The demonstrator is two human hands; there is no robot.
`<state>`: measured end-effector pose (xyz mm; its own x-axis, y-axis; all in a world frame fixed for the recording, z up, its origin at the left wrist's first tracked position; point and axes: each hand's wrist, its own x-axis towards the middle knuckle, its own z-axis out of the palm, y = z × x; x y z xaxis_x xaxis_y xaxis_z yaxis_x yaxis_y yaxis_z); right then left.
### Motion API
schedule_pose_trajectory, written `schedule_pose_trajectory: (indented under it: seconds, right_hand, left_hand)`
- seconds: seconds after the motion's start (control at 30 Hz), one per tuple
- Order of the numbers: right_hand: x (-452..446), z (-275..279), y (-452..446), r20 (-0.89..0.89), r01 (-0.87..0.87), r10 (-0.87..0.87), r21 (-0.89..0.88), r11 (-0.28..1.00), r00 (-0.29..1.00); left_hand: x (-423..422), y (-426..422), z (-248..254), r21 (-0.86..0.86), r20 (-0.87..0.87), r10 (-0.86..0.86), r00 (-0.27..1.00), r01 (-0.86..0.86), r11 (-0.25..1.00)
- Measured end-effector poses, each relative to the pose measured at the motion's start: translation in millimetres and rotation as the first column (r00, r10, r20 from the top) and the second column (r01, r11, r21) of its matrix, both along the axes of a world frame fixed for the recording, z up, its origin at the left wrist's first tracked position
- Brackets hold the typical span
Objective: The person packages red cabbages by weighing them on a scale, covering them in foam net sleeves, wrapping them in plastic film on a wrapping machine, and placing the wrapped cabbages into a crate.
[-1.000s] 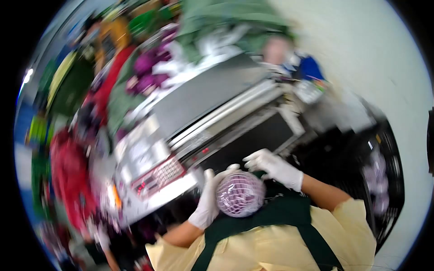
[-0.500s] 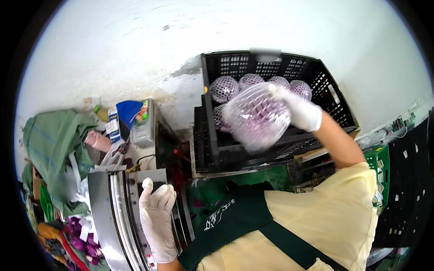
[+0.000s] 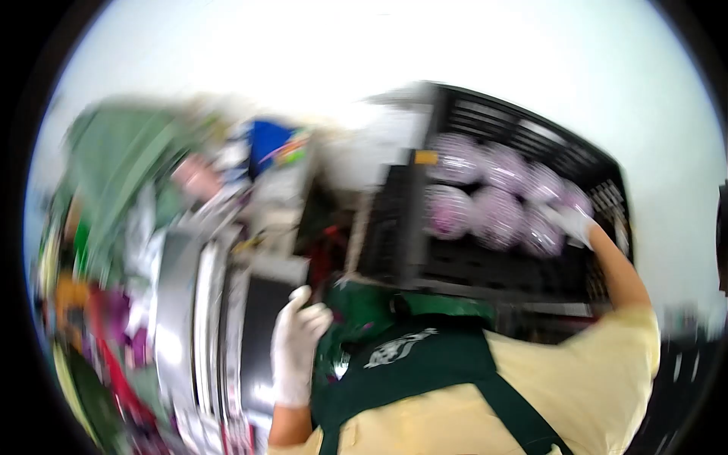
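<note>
My right hand (image 3: 569,224), in a white glove, reaches into a black plastic crate (image 3: 523,292). Its fingers rest at a round purple head of produce (image 3: 541,231) in white netting and shiny clear wrap; motion blur hides whether they grip it. Several similar wrapped heads (image 3: 497,218) lie in two rows in the crate. My left hand (image 3: 298,345), also gloved, hangs with nothing in it, fingers loosely bent and apart, beside a metal machine (image 3: 178,334) with long pale strips.
A green cloth (image 3: 121,167) and a pink bottle-like object (image 3: 197,178) sit at the left. Behind the machine is a blue item (image 3: 269,144). Purple pieces (image 3: 136,345) are heaped at lower left. A white wall stands behind the crate, and the floor is green.
My right hand has lowered the wrapped purple head into the crate's front row. The view has swung, shifting the crate rightward. My left hand has moved slightly right in the picture.
</note>
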<state>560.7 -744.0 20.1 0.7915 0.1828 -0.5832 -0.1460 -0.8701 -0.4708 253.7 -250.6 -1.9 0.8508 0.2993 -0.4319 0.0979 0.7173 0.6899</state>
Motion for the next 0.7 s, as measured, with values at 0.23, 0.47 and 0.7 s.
schedule_pose_trajectory:
  seconds: [0.23,0.47,0.7]
  right_hand:
    - [-106.0,85.0,188.6,0.798,-0.521,0.314,0.000,0.854,0.514]
    - [-222.0,81.3,385.8,0.461,-0.796,0.653,0.271,0.542,0.601]
    - [-301.2,59.5,511.9,0.524,-0.891,0.725,0.187,0.414,0.447]
  left_hand:
    - [-154.4,1.9,13.2,0.054,0.076,0.213,0.974,-0.217,0.975]
    - [-301.4,129.3,21.1,0.472,0.182,0.648,0.739,-0.644,0.602]
    - [-452.9,388.9,-84.0,0.774,0.104,0.889,0.445,-0.598,0.209]
